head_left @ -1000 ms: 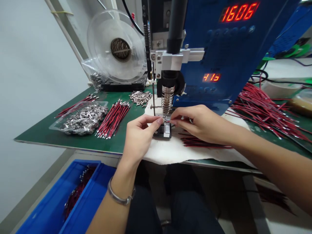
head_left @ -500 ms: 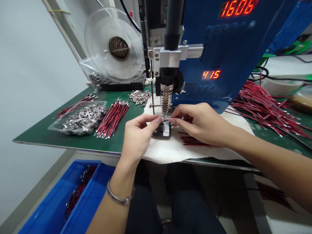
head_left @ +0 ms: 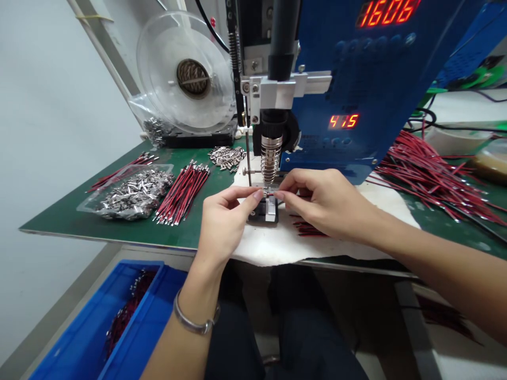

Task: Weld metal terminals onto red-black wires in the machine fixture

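A big blue machine (head_left: 380, 89) stands at the back of the green table (head_left: 71, 216), and red numbers glow on its front. A black and silver soldering tool (head_left: 272, 142) hangs down from a metal arm on the machine, with its tip pointing at a little metal block (head_left: 270, 210). The block sits on a white cloth (head_left: 277, 243) at the near edge of the table. Left of the machine is a clear round reel (head_left: 186, 74). A wide heap of red wires (head_left: 428, 174) lies on the right side of the table. On the left side lies a neat bunch of red and black wires (head_left: 182, 193), and beside it a clear tray of small silver metal parts (head_left: 132, 192). A smaller pile of the same silver parts (head_left: 227, 157) lies near the reel. Under the table edge on the left stands a blue bin (head_left: 99, 327) with more wires in it. The left hand (head_left: 224, 221), with a silver bangle on its wrist, and the right hand (head_left: 328, 203) meet just under the tool tip, right above the block. Each hand has its thumb and first finger pinched together on a tiny wire piece (head_left: 270, 195), one hand on each end. The piece is so small that I cannot tell just what it is. A few more red wires lie on the cloth under the right hand.
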The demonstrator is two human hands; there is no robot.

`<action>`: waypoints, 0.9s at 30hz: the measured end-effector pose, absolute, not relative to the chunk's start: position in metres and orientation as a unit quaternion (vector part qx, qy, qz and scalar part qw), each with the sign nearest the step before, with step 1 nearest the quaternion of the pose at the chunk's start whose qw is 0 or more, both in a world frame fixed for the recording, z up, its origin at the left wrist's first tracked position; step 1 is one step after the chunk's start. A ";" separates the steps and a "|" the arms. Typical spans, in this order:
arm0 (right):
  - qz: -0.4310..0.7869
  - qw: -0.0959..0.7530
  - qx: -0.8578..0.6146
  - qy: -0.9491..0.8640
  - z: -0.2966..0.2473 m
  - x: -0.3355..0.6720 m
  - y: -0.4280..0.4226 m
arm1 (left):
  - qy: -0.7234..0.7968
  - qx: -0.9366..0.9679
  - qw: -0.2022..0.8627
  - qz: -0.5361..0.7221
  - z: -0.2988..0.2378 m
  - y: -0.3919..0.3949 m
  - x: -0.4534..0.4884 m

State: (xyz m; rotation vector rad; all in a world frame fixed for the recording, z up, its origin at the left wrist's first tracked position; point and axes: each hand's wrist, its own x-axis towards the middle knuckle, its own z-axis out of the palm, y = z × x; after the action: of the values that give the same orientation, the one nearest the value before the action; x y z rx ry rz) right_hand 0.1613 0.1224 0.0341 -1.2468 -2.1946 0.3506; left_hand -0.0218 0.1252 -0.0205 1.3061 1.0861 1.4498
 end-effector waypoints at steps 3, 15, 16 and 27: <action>0.141 0.296 -0.471 -0.819 0.034 0.161 0.122 | 0.439 0.527 0.438 0.581 -0.020 0.125 -0.022; 0.163 0.308 -0.481 -0.804 0.031 0.160 0.123 | 0.445 0.523 0.440 0.578 -0.020 0.124 -0.021; 0.162 0.311 -0.481 -0.804 0.031 0.160 0.123 | 0.446 0.523 0.439 0.578 -0.020 0.124 -0.022; 0.155 0.319 -0.479 -0.803 0.031 0.159 0.123 | 0.453 0.522 0.441 0.573 -0.019 0.123 -0.021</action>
State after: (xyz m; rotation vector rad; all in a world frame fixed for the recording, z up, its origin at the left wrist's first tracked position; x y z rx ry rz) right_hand 0.1592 0.1234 0.0306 -1.2586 -2.1124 0.4064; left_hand -0.0211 0.1232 -0.0195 1.2951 1.1250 1.4229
